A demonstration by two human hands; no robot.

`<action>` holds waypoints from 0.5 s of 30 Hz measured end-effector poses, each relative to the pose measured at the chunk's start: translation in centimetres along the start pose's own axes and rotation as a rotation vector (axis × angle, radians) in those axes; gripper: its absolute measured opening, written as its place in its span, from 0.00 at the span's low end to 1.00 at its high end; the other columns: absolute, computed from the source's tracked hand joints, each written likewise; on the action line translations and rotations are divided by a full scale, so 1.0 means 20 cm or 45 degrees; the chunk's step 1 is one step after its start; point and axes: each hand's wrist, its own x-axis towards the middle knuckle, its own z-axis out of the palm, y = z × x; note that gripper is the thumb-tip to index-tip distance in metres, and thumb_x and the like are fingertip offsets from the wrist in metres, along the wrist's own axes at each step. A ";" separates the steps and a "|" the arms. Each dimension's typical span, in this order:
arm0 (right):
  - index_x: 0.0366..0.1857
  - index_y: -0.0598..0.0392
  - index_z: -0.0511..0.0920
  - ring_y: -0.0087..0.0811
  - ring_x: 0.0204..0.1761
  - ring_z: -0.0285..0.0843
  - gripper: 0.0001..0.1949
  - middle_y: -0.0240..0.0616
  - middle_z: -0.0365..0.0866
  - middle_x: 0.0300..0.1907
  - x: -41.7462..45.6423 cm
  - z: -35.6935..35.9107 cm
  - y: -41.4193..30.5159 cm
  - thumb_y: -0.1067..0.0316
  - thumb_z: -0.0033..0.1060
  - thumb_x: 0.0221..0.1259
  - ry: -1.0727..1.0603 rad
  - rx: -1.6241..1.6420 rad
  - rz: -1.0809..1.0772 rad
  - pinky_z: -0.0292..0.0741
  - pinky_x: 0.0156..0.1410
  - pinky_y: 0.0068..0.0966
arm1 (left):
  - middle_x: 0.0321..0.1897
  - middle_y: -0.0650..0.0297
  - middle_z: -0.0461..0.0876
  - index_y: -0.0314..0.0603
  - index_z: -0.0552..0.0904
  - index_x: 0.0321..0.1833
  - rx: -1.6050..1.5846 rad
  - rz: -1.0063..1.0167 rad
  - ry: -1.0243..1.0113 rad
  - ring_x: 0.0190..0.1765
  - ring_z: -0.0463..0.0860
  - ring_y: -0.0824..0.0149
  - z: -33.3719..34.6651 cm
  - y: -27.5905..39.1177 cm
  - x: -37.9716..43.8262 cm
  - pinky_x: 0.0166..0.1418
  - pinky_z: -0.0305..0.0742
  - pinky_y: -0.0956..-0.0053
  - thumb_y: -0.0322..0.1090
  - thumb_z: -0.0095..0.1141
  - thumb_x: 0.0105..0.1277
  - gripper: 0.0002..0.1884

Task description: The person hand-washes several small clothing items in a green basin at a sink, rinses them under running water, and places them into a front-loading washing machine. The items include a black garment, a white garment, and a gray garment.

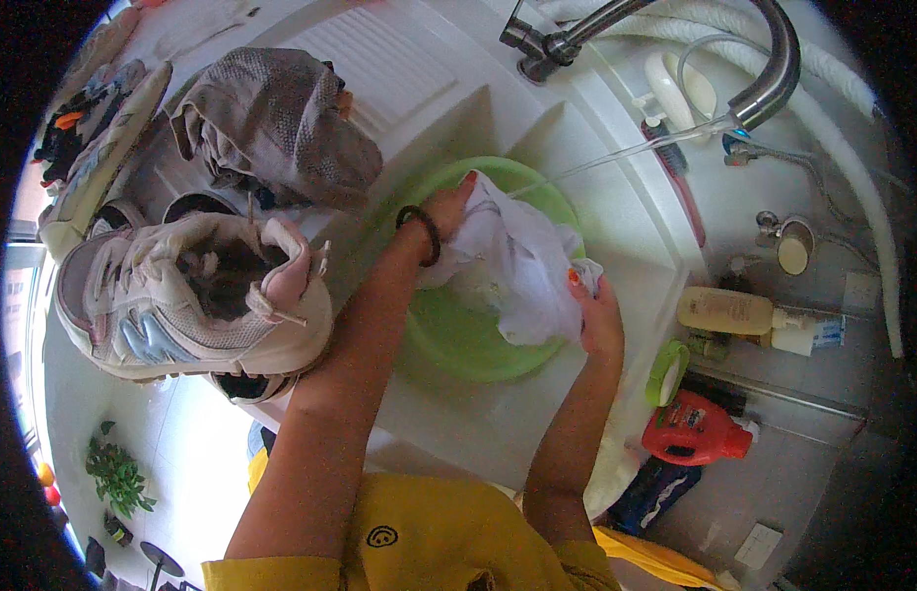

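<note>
Both hands grip a wet white cloth, stretched between them over a light green plastic basin. My left hand, with a dark band at the wrist, pinches the cloth's upper left part. A bunched right edge of it is held in my right hand. Water runs in a thin stream from the curved metal faucet towards the far side of the cloth and basin. The basin stands inside a white sink. Folds of the cloth hide part of the basin's inside.
A pale sneaker and a heap of grey fabric sit left of the sink. On the right are a red-handled brush, a pump bottle, a green-handled brush and a red detergent bottle. A white hose curves behind the faucet.
</note>
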 end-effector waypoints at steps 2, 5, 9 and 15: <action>0.59 0.58 0.61 0.32 0.50 0.71 0.27 0.43 0.70 0.51 0.01 -0.02 0.03 0.64 0.59 0.56 0.141 -0.300 0.001 0.72 0.51 0.27 | 0.55 0.46 0.70 0.34 0.68 0.58 -0.451 -0.204 0.030 0.54 0.72 0.52 -0.03 0.01 -0.04 0.60 0.62 0.66 0.63 0.28 0.64 0.37; 0.57 0.55 0.64 0.32 0.49 0.71 0.25 0.43 0.71 0.50 0.03 -0.03 0.10 0.64 0.60 0.55 0.398 -0.546 -0.077 0.71 0.50 0.28 | 0.58 0.48 0.67 0.35 0.66 0.60 -0.540 -0.359 0.075 0.60 0.67 0.55 -0.10 0.11 -0.14 0.63 0.58 0.67 0.66 0.27 0.62 0.40; 0.50 0.56 0.71 0.34 0.47 0.73 0.21 0.43 0.75 0.43 0.05 -0.03 0.13 0.64 0.63 0.52 0.395 -1.060 -0.556 0.72 0.48 0.30 | 0.58 0.53 0.69 0.36 0.68 0.60 -0.826 -0.407 -0.054 0.59 0.69 0.60 -0.12 0.12 -0.16 0.62 0.60 0.68 0.67 0.29 0.62 0.39; 0.42 0.56 0.76 0.36 0.42 0.75 0.16 0.39 0.77 0.39 -0.04 0.30 0.13 0.61 0.63 0.49 -0.230 -1.192 -0.744 0.71 0.45 0.31 | 0.53 0.56 0.74 0.39 0.71 0.57 -1.056 -0.363 -0.069 0.53 0.72 0.63 -0.09 0.15 -0.18 0.56 0.65 0.71 0.65 0.36 0.61 0.36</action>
